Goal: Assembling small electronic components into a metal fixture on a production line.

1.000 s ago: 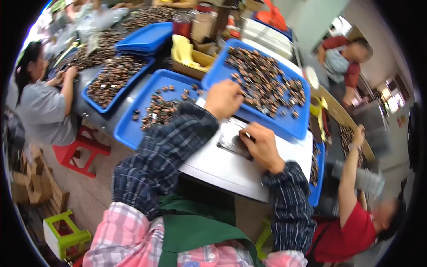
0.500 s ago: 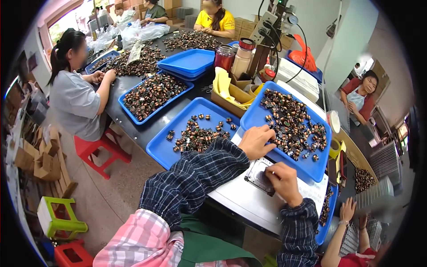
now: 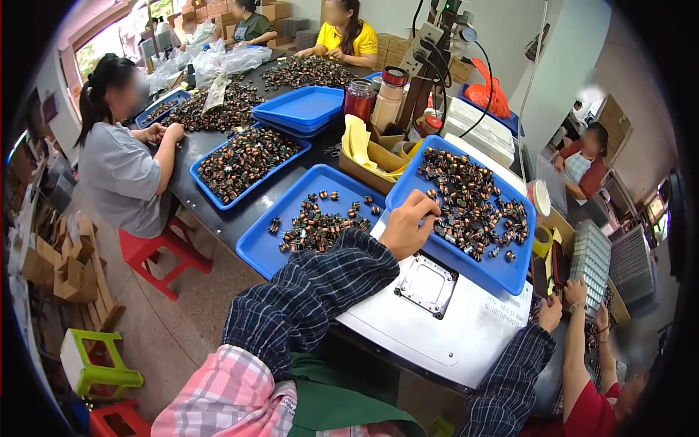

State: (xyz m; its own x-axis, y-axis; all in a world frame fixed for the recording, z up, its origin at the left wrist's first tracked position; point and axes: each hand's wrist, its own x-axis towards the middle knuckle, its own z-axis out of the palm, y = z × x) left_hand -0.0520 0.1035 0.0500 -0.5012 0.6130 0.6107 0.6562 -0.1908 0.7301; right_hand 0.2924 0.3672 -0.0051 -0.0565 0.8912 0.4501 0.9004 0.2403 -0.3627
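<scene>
My left hand [image 3: 409, 227] has its fingers curled together at the near left edge of a tilted blue tray [image 3: 466, 251]. What its fingertips hold, if anything, is hidden. Small copper-wound coils [image 3: 466, 195] lie heaped in that tray. Out to the right, my right hand [image 3: 550, 315] is low beside the tray's near right side, fingers bent together; I cannot make out anything in them. Between my hands, a square metal plate [image 3: 428, 285] with a dark rim is set into the pale flat top of a machine [image 3: 408, 331]. No hand touches the plate.
Left of the machine, another blue tray [image 3: 255, 244] holds more coils. Behind are stacked blue trays [image 3: 302, 108], jars [image 3: 359, 98] and a cardboard box [image 3: 364, 175]. A co-worker's hands [image 3: 575, 293] hold a pale compartmented tray [image 3: 591, 251] close to my right hand. Other people sit around the table.
My right hand has left the square plate and moved right, uncovering it. My left hand has shifted slightly left. The co-worker's hands at right have moved up to the compartmented tray.
</scene>
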